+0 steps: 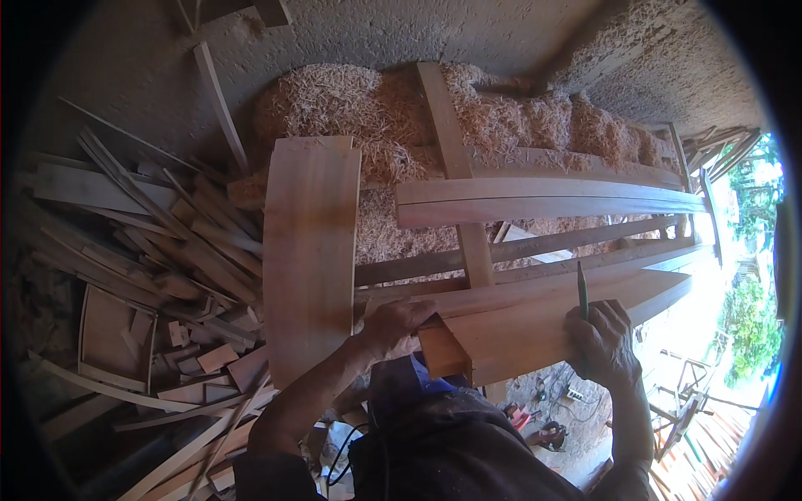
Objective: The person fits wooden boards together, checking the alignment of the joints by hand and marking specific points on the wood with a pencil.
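Clasping a green pencil (583,288) in the right hand (603,341), with a thick pale timber (535,321) lying crosswise just before the dark-clothed torso (443,455).

Gripping the pencil nearly upright between bent fingers, right hand also against the timber toward its farther end; reaching to the timber's squared left end with the left hand (394,327), too shaded to tell whether closed on wood or only resting. Visible beyond: at left, a wide plank (309,250) pointing away from the body; to its right, a long beam (543,199) with a dark line along its face, across a wooden crosspiece (451,138). Farther back, heaped pale shavings (334,100) against a rough wall (401,37); far right, sunlit greenery (748,321).
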`<state>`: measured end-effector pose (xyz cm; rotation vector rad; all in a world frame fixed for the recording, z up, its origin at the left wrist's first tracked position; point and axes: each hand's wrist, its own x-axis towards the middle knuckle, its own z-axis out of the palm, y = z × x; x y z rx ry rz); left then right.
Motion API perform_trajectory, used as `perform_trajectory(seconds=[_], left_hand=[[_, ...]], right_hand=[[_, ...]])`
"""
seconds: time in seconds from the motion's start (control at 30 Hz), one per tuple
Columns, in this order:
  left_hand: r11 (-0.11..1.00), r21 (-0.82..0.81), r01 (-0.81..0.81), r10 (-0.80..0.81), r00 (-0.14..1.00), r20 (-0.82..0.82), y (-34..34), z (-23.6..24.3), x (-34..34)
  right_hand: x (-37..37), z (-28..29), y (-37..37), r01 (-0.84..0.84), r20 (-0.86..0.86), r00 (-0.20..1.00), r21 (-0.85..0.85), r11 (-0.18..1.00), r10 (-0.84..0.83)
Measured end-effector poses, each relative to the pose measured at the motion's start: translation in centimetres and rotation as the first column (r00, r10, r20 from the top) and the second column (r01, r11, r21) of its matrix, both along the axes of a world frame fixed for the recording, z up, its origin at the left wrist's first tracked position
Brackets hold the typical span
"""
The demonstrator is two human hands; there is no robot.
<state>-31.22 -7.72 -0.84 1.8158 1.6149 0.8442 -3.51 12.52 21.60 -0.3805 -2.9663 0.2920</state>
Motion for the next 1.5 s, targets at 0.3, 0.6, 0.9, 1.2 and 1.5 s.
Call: perform_trajectory(seconds=[0.3, 0.6, 0.9, 1.2, 1.5], left_hand=[[0.999, 0.034, -0.005, 0.006, 0.999, -0.036, -0.3, -0.4, 0.2], [0.999, -0.044, 0.001, -0.001, 1.0, 0.011, 0.0, 0.9, 0.4], [0.983, -0.164, 0.084, -0.064, 0.99, 0.126, 0.4, 3.2, 0.0], [0.983, -0.114, 0.143, -0.125, 0.98, 0.156, -0.1, 1.1, -0.5], [0.97, -0.215, 0.114, -0.063, 0.972, 0.228, 0.1, 4.0, 0.1]], right_hand=[[-0.1, 0.0, -0.5, 0.021, -0.028, 0.999, 0.001, 1.0, -0.021], [-0.1, 1.4, -0.8, 0.022, -0.113, 0.993, -0.012, 1.0, -0.023], [2.9, 1.4, -6.4, -0.034, -0.49, 0.871, -0.123, 0.992, -0.031], [2.9, -0.4, -9.0, -0.209, -0.515, 0.857, -0.347, 0.914, 0.0], [-0.6, -9.8, -10.4, -0.21, -0.251, 0.957, -0.259, 0.943, 0.144]])
